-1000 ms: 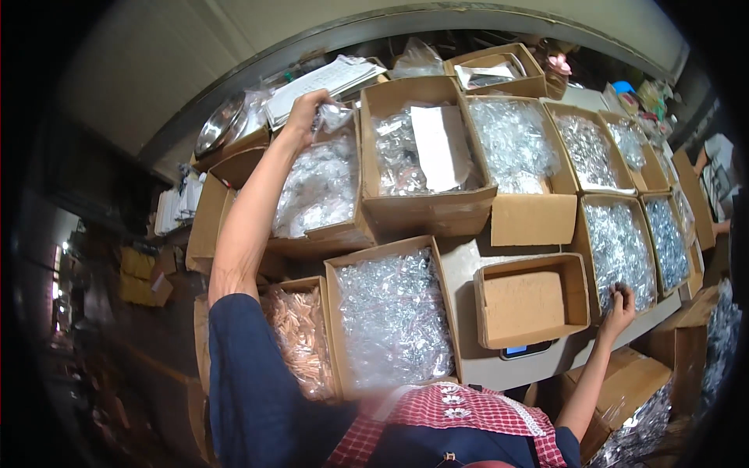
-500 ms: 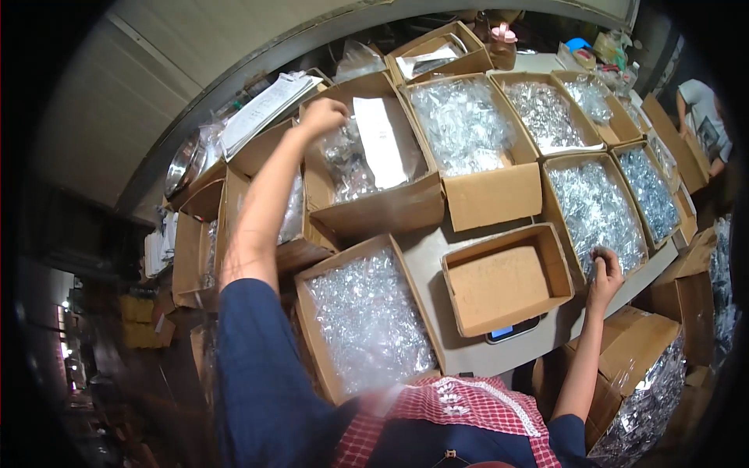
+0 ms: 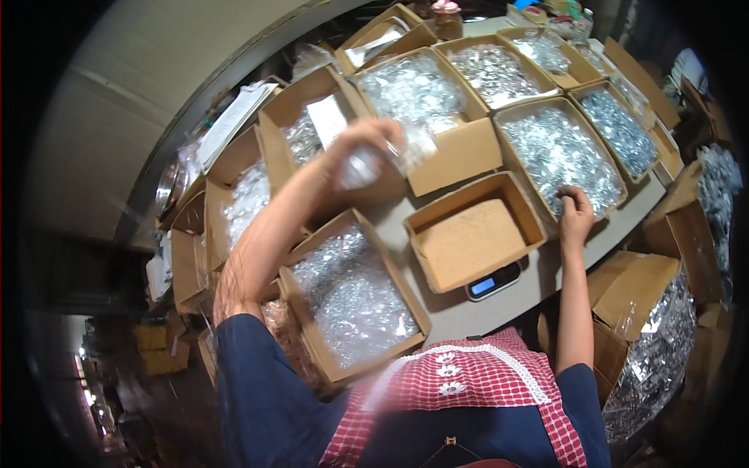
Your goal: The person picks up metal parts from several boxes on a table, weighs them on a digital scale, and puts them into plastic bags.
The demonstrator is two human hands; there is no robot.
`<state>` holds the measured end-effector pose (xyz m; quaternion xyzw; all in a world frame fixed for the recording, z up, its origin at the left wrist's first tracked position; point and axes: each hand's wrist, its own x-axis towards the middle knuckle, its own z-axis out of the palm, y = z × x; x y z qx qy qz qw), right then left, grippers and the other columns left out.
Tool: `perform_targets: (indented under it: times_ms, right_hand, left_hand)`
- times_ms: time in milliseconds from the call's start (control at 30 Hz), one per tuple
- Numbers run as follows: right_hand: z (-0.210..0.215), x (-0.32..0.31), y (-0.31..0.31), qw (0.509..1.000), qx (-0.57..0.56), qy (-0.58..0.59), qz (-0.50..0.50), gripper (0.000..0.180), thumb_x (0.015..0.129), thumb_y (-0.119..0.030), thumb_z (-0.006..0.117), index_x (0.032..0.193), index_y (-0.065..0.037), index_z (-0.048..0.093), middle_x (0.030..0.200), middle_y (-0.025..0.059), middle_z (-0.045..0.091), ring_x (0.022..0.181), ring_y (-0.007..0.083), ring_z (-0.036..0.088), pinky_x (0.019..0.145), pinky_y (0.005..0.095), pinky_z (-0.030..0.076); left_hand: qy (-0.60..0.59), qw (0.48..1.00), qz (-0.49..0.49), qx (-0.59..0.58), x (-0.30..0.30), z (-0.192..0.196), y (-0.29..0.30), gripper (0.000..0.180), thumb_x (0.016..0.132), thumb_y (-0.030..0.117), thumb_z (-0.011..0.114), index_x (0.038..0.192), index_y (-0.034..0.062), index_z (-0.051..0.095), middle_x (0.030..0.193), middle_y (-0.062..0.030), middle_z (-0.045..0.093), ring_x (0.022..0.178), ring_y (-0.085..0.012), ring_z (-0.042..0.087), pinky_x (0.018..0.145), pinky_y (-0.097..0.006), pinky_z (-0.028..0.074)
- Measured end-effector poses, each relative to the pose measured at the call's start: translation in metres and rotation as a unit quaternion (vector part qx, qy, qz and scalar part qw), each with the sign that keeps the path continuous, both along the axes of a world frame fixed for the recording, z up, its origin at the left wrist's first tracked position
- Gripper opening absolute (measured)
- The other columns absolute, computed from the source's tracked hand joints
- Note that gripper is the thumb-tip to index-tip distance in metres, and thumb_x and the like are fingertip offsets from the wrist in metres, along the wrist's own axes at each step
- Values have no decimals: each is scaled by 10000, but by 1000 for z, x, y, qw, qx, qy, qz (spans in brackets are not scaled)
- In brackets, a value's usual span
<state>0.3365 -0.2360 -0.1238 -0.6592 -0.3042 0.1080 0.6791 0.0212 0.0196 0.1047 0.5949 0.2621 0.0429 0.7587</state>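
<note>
My left hand (image 3: 365,147), smeared by motion, is closed on small clear plastic packets (image 3: 415,148). It hangs above the front of a cardboard box with a white paper strip (image 3: 326,118) in it. My right hand (image 3: 576,209) has its fingers pinched together at the near edge of a box of shiny clear packets (image 3: 558,156); what they hold, if anything, is hidden. Between my hands a shallow cardboard box (image 3: 476,238), its brown bottom showing, sits on a small scale (image 3: 493,282) with a lit blue display.
A tilted box of clear packets (image 3: 355,300) stands at the near left. More packet-filled boxes (image 3: 413,86) line the far side of the grey table (image 3: 456,318). A large carton (image 3: 636,288) with silvery packets is beyond the right edge. Another person (image 3: 690,74) is at the far right.
My left hand has come out of the box with the paper strip and moved right and nearer, carrying clear packets. My right hand stays by its box. The whole view has shifted.
</note>
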Motion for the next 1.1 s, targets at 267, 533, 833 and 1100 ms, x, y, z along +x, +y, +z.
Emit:
perform_targets:
  times_ms: [267, 533, 833, 1100]
  right_hand:
    - [17, 4, -9, 999, 6, 19, 46, 169, 791, 54, 470, 836, 27, 631, 792, 64, 649, 767, 124, 607, 733, 255, 486]
    - [61, 56, 3, 925, 8, 258, 279, 253, 800, 57, 515, 1041, 47, 592, 992, 90, 644, 833, 157, 653, 761, 266, 515]
    - [84, 237, 165, 957, -82, 30, 278, 264, 783, -2, 486, 1011, 19, 617, 778, 93, 651, 668, 136, 660, 634, 272, 531]
    - [-13, 248, 370, 852, -294, -379, 210, 284, 749, -94, 597, 988, 60, 598, 1022, 289, 621, 918, 370, 653, 800, 448, 524]
  left_hand:
    - [157, 882, -266, 357, 129, -71, -23, 350, 902, 338, 603, 1107, 62, 671, 1077, -86, 683, 991, -169, 623, 914, -310, 465]
    - [328, 606, 102, 717, 227, -193, 113, 195, 737, 196, 664, 848, 36, 667, 996, -171, 627, 1026, -347, 546, 833, -438, 491]
    - [4, 886, 415, 206, 232, -149, 122, 125, 779, 99, 526, 728, -12, 551, 853, -156, 632, 771, -307, 654, 677, -368, 506]
    - [-101, 897, 369, -221, 251, -105, 69, 338, 813, 45, 523, 1145, -13, 492, 751, -35, 497, 542, -69, 438, 391, -162, 331]
